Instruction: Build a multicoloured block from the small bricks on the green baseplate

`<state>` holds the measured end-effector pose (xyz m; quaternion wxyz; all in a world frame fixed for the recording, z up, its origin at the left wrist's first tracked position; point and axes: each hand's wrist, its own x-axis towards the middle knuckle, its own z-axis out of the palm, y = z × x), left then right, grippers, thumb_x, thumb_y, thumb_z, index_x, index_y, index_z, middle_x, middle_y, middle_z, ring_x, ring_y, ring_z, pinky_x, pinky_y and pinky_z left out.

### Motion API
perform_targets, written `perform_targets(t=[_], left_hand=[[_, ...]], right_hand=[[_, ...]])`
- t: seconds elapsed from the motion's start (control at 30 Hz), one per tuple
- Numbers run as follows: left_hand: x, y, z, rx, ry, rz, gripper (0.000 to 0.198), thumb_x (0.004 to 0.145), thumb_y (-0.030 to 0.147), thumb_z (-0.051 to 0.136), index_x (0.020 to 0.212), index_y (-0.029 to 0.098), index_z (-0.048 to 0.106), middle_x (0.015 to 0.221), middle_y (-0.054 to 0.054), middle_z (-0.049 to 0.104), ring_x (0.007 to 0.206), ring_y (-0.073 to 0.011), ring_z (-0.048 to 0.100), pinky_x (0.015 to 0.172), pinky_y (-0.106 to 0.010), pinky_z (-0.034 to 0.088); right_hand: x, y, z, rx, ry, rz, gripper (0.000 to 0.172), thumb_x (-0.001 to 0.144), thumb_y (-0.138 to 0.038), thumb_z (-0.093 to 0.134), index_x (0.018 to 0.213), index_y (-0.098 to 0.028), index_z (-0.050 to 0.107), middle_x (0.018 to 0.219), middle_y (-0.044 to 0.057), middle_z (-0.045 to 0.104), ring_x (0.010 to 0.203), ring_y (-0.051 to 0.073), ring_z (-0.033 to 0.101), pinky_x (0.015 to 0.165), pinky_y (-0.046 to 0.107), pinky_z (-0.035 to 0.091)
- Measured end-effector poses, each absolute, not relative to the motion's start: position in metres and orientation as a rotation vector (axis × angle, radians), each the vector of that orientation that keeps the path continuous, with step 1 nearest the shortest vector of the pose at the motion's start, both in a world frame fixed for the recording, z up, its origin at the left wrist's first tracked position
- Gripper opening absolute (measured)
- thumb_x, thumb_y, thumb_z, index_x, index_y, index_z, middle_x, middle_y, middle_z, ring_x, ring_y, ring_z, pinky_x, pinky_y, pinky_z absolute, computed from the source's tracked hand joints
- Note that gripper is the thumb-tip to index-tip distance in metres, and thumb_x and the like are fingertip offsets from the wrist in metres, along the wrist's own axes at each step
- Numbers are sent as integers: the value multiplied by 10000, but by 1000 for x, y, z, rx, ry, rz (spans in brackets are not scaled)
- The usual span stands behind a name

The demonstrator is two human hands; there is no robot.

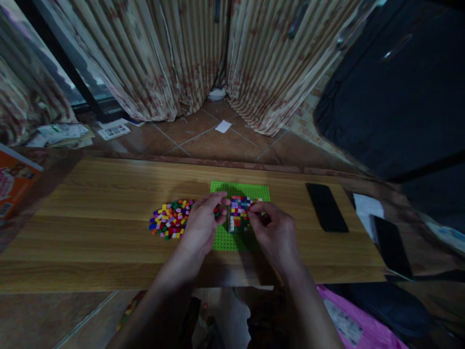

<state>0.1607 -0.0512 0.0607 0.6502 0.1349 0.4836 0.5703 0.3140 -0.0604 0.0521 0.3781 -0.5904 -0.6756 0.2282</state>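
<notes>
A green studded baseplate [240, 188] lies on the wooden table. On it sits a block of small multicoloured toy bricks [240, 213], packed in rows, with what looks like a clear edge on its left and front sides. My left hand [203, 220] is just left of the block, fingers curled around a few small red and green bricks [217, 212]. At the block's right side, my right hand [276, 230] has thumb and forefinger pinched together; whatever is between the fingertips is too small to make out. A pile of loose bricks [170, 218] lies left of my left hand.
The wooden table [101, 232] stretches wide to both sides. A black phone [327, 207] lies on its right part. Beyond that are another dark device [390, 245] and white tissue [368, 207]. Striped curtains [189, 58] hang behind; a dark padded surface [395, 92] stands at right.
</notes>
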Motion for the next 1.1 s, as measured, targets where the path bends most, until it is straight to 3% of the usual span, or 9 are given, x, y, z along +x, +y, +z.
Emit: perform_targets(t=[0.33,0.73,1.1], left_hand=[[162,-51,60,311,1089,1299,171,667,247,737,792,140,692,708,2,639,557,-55,503,539,-190,374],[162,-53,62,321,1076,1317,149,687,247,713,773,126,694,726,-19,640,560,-57,493,523,-192,363],[162,-52,62,291,1074,1330,116,716,232,677,772,131,687,684,-6,604,553,-60,492,504,-197,339]], right_hand=[[306,-59,45,-1539,-1720,454,126,835,-261,608,757,-214,695,750,19,703,653,175,632,628,287,469],[313,-61,40,-1558,-1638,568,137,822,-304,643,851,-194,720,817,46,764,698,203,702,664,298,518],[310,-58,42,-1581,-1533,644,141,787,-316,660,812,-188,713,781,47,756,669,188,696,636,286,539]])
